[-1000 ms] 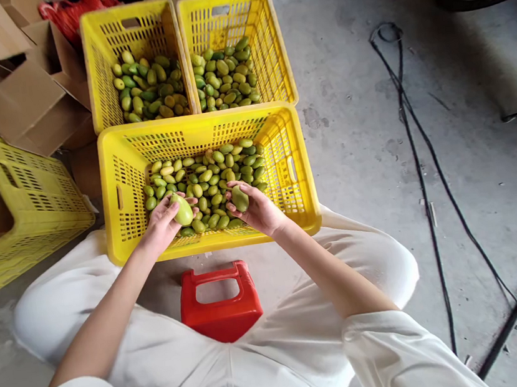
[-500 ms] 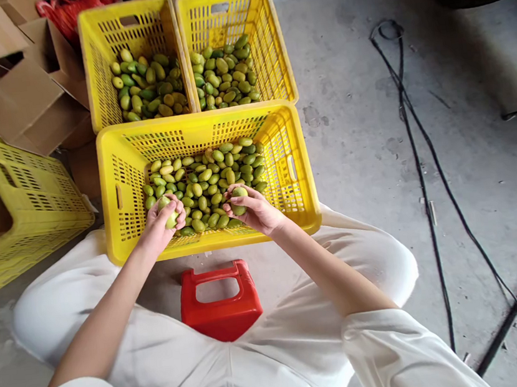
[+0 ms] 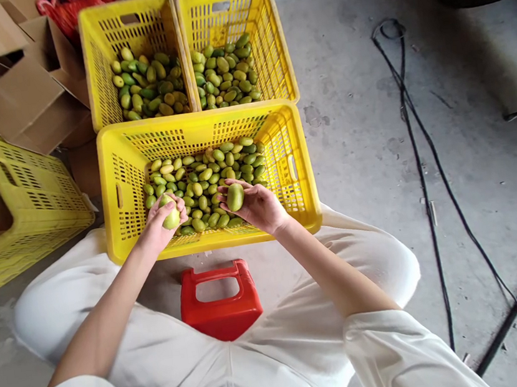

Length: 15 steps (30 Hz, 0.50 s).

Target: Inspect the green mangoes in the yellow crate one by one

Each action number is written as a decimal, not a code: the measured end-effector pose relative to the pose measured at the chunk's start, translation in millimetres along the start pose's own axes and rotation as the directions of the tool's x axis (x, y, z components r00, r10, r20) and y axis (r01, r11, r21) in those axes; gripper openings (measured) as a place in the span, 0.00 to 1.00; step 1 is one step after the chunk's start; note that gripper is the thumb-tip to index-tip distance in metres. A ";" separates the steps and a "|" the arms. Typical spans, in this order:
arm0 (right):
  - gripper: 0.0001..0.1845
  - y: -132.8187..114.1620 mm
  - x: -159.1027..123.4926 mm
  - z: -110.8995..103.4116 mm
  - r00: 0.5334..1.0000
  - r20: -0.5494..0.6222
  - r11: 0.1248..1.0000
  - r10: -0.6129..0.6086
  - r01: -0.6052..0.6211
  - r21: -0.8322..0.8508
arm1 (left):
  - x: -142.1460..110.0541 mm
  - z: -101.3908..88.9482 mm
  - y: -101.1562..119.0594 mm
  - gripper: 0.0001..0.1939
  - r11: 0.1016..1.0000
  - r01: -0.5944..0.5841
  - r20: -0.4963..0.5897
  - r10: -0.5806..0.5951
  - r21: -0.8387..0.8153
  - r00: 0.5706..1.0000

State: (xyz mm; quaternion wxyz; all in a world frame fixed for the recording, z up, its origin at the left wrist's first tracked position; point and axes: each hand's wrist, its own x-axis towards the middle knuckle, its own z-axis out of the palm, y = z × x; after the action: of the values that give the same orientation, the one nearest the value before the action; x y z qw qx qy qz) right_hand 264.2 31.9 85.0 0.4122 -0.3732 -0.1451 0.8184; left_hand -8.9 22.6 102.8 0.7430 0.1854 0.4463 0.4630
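A yellow plastic crate [image 3: 125, 241] in front of my knees holds several small green-yellow mangoes. My left hand [image 3: 158, 224] is closed round a yellowish mango [image 3: 170, 217] over the crate's near left part. My right hand [image 3: 256, 207] holds a greener mango [image 3: 235, 196] in its fingers, just above the pile near the crate's middle. Both hands are inside the crate's rim.
Two more yellow crates [image 3: 128, 21] [image 3: 266, 29] of mangoes stand side by side behind the near one. Another yellow crate [image 3: 15, 204] lies tipped at the left, beside cardboard boxes [image 3: 15, 98]. A red stool [image 3: 220, 302] shows between my legs. Black cables [image 3: 416, 155] run over the concrete floor at right.
My left hand has turned its mango and curled tighter round it. My right hand has lifted and turned its mango slightly. The crates have not moved.
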 end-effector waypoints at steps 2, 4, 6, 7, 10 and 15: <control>0.25 1.9 -0.2 1.1 1.000 -0.002 1.000 -0.013 0.013 -0.021 | -1.0 2.4 2.7 0.28 1.000 0.022 -0.014 -0.022 -0.006 1.000; 0.28 3.9 -0.7 1.8 1.000 -0.026 0.999 -0.009 0.008 -0.047 | -1.6 3.4 4.3 0.28 0.999 0.047 -0.041 -0.047 0.004 0.998; 0.30 5.2 -1.5 2.0 0.999 -0.050 0.998 0.015 -0.018 -0.061 | -1.4 3.3 4.5 0.27 0.998 0.064 -0.064 -0.063 0.016 0.996; 0.31 5.5 -1.9 1.9 0.998 -0.057 0.998 0.026 -0.030 -0.060 | -1.0 3.2 4.3 0.27 0.997 0.071 -0.070 -0.069 0.017 0.995; 0.30 4.4 -3.1 1.8 0.998 -0.055 0.998 0.026 -0.029 -0.054 | 0.2 4.3 4.2 0.24 0.996 0.089 -0.071 -0.089 -0.007 0.994; 0.29 0.0 -5.0 3.8 1.000 -0.017 0.995 0.017 -0.019 -0.095 | -1.4 9.3 6.7 0.11 0.986 0.103 -0.115 -0.118 -0.130 0.986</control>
State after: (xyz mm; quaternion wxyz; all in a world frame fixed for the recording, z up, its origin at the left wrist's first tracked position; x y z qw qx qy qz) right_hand 263.4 28.3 90.1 0.3877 -0.4003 -0.1771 0.8112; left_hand -4.8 26.0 113.1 0.7490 0.0851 0.4710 0.4581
